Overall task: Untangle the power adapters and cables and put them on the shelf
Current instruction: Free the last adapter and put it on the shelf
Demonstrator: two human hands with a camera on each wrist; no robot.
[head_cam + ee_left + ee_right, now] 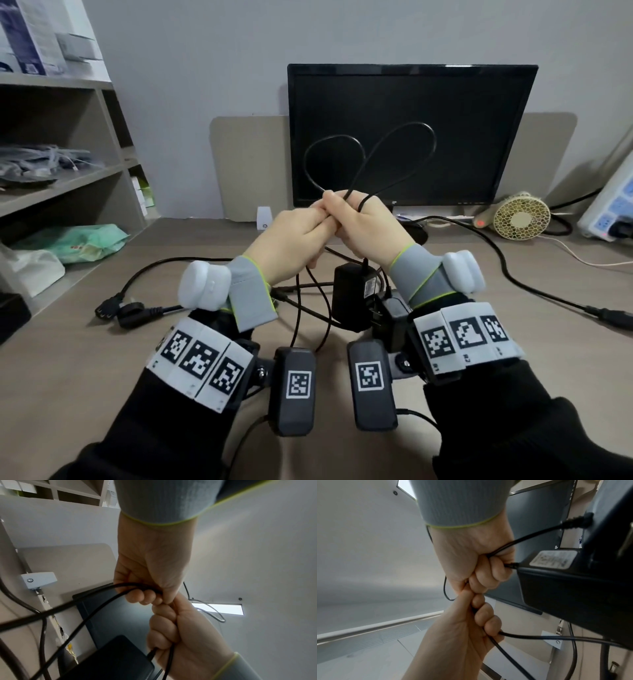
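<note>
Both hands are raised together above the desk. My left hand (299, 234) and right hand (364, 224) each grip a thin black cable (371, 156), whose two loops rise in front of the monitor. In the left wrist view my left hand (150, 574) curls round two cable strands (96, 597). Seen from the right wrist, my right hand (476, 561) grips the lead just where it leaves a black power adapter (565, 588). That adapter (349, 296) hangs just below my right hand, and a second black adapter (394, 317) sits beside it. More tangled cable (308, 301) lies underneath.
A grey shelf unit (61, 185) with bagged items stands at the left. A black monitor (411, 102) faces me. On the desk are a black plug (113, 310), a green packet (78, 240), a small fan (520, 216) and a power strip (613, 209) at the right.
</note>
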